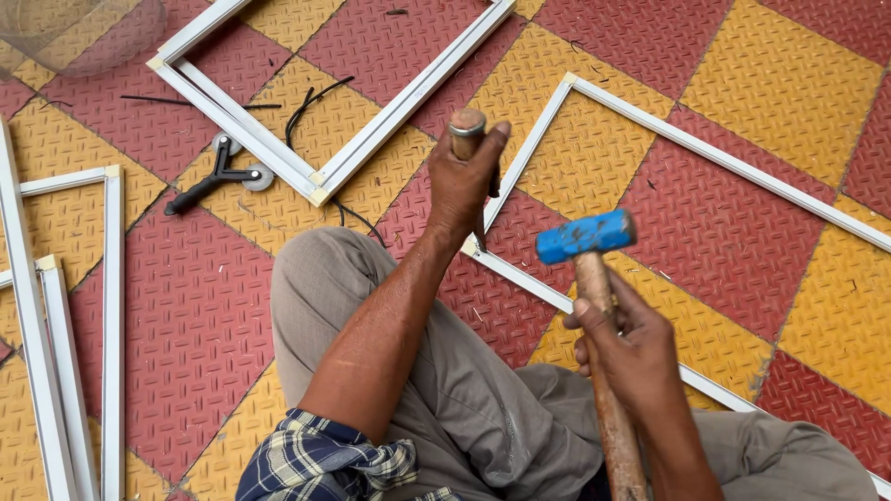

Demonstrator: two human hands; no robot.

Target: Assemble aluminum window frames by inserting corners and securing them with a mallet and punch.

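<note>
From the head camera, the left hand point(461, 181) is gripping a wooden-handled chisel point(467, 130) upright, fingers wrapped tight, its tip at the corner of a white aluminium frame point(705, 148) lying on the chequered floor point(186, 315). The right hand point(626, 357) is clenching a blue-headed hammer point(587, 236), which is hanging just right of the chisel

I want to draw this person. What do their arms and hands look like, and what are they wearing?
Both arms are bare below the elbow. The left hand and right hand wear no gloves, rings or watch. A blue, white and yellow checked sleeve is rolled up near the left elbow.
</note>
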